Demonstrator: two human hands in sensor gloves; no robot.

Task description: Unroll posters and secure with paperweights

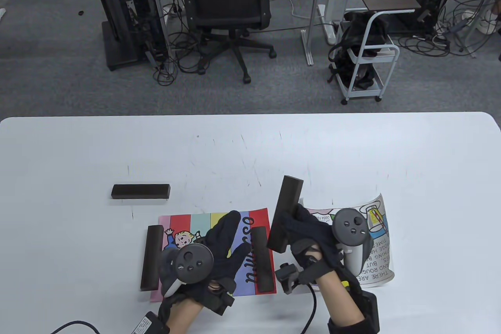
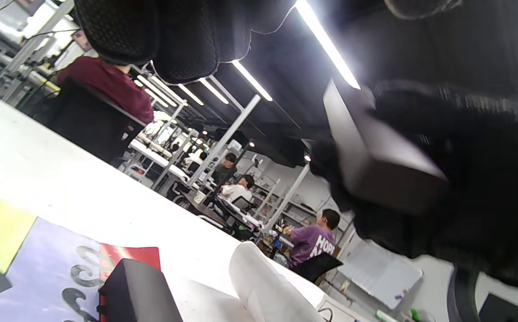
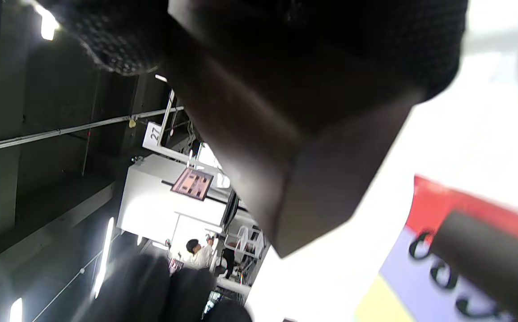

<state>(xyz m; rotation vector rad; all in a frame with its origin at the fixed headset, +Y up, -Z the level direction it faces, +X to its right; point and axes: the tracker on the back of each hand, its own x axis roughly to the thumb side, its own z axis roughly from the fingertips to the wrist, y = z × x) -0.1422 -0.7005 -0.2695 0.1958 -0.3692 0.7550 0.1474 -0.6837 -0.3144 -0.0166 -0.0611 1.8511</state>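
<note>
Two bars pin the striped poster (image 1: 213,224) under the flat, released left hand (image 1: 211,255), while the right hand (image 1: 309,240) grips a dark paperweight (image 1: 285,212).

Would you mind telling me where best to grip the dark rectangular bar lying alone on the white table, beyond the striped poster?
Grip the spare dark rectangular bar at its middle, coming from above, fingers across its two long sides. It lies flat on the white table, left to right, apart from the striped poster, so both sides seem reachable.
</note>
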